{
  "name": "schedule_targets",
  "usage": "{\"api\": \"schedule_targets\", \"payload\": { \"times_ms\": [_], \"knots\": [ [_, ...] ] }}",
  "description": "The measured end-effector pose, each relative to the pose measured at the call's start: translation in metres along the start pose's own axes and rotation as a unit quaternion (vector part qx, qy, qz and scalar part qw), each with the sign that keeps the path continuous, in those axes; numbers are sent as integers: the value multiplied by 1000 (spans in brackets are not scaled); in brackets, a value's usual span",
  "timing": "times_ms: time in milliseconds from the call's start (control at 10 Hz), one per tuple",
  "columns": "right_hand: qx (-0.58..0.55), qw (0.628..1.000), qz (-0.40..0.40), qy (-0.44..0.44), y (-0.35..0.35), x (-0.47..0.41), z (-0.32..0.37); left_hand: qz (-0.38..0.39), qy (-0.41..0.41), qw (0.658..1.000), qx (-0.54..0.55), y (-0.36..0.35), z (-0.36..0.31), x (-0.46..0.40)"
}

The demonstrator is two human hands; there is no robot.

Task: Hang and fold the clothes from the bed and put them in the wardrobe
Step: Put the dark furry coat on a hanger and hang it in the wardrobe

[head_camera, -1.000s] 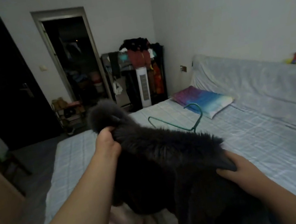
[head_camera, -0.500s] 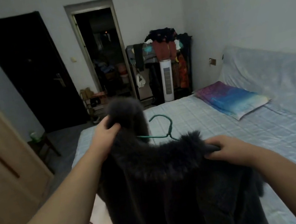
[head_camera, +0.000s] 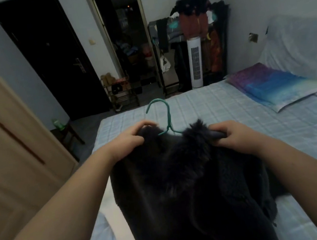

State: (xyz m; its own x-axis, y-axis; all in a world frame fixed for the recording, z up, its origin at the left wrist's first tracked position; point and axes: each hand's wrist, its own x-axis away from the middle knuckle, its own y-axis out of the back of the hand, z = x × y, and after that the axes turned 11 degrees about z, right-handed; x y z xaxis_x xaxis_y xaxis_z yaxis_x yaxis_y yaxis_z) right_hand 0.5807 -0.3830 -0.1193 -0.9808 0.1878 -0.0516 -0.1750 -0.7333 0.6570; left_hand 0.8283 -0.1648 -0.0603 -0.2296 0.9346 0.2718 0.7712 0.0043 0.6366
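Note:
A dark coat with a fur collar (head_camera: 183,178) hangs over the near part of the bed (head_camera: 224,109). A green hanger (head_camera: 166,116) sits inside it, with the hook sticking up between the two collar ends. My left hand (head_camera: 129,140) grips the coat's left shoulder at the collar. On the other side, my right hand (head_camera: 233,136) holds the right shoulder. A pale garment (head_camera: 114,216) lies on the bed under the coat, at its left edge.
The beige wardrobe (head_camera: 1,144) stands at the left with its doors shut. A purple and blue pillow (head_camera: 272,85) lies at the bed's far right. A loaded clothes rack (head_camera: 197,30), a white tower fan (head_camera: 195,62) and a small stool (head_camera: 68,132) stand beyond.
The view has turned left, bringing the wardrobe into sight. My hands have drawn the collar apart and lowered it, so the hanger hook now stands upright between them.

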Motion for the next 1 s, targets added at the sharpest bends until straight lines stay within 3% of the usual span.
{"api": "schedule_targets", "payload": {
  "times_ms": [200,400,500,600,700,800,900,1000],
  "knots": [
    [-26,997,-66,2,-2,14,11,27,64,986,-152,24,12,30],
    [14,997,-79,-12,-9,8,49,5,41,983,-180,18,20,52],
    [35,989,-143,-6,-14,7,62,-74,12,981,-177,23,36,64],
    [111,942,-317,19,-12,8,68,-155,-3,976,-153,43,45,79],
    [238,889,-386,-61,-29,-3,63,-216,-45,974,-58,57,46,89],
    [132,888,-392,-201,-58,-16,58,-204,-33,976,-66,58,40,93],
    [-21,889,-405,-211,-72,-34,41,-119,-5,983,-140,46,31,93],
    [-84,873,-434,-207,-83,-36,51,-178,58,964,-187,44,31,87]
  ]
}}
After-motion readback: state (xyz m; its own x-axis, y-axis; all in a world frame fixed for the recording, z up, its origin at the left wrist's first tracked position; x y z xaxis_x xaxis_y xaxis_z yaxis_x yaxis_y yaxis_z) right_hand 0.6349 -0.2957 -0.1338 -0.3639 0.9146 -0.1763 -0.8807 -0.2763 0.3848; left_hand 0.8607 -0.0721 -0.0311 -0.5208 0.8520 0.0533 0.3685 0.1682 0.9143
